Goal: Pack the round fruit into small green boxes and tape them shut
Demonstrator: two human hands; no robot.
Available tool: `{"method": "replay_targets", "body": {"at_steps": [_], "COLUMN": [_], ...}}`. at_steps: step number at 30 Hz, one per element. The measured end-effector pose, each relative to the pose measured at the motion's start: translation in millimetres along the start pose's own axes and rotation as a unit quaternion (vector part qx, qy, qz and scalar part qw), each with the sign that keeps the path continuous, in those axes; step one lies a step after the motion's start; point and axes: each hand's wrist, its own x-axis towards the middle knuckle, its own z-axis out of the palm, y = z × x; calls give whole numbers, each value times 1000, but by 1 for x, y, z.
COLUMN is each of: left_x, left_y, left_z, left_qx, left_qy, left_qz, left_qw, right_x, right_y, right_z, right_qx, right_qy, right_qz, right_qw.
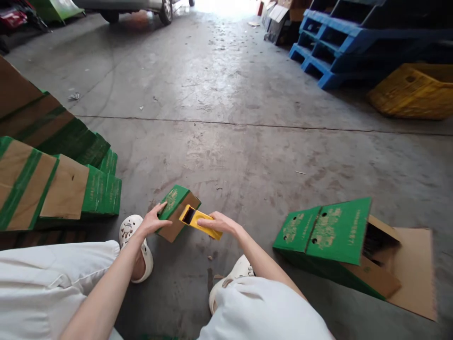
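Note:
A small green and brown cardboard box rests tilted on the floor between my feet. My left hand holds its near left side, thumb and fingers spread across the green and brown faces. In my right hand is a yellow hand-held tool with a dark opening at its front end. That end lies against or just over the brown face of the box; I cannot tell whether it touches. The tool's exact kind does not show.
An open green carton lies on the right, its brown flap outspread. Stacked green and brown cartons stand at left. Farther off are blue pallets, a yellow crate and a parked vehicle. White clogs cover my feet.

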Motion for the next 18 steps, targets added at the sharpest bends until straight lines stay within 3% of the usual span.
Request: {"method": "replay_targets", "body": {"at_steps": [2, 5, 11, 18], "left_x": [1, -15, -50, -35], "left_y": [-8, 0, 29, 29], "left_z": [-9, 7, 57, 46], "left_qx": [-2, 76, 232, 291], "left_qy": [64, 185, 191, 210], "left_qz": [16, 50, 64, 37], "left_qw": [998, 979, 952, 933], "right_x": [11, 25, 32, 38], "right_y": [-14, -26, -20, -38], "right_z": [8, 16, 23, 31], "right_qx": [6, -45, -98, -83], "right_qy": [0, 19, 53, 92], "right_qz": [-7, 7, 14, -3], "right_qw": [1000, 999, 994, 992]}}
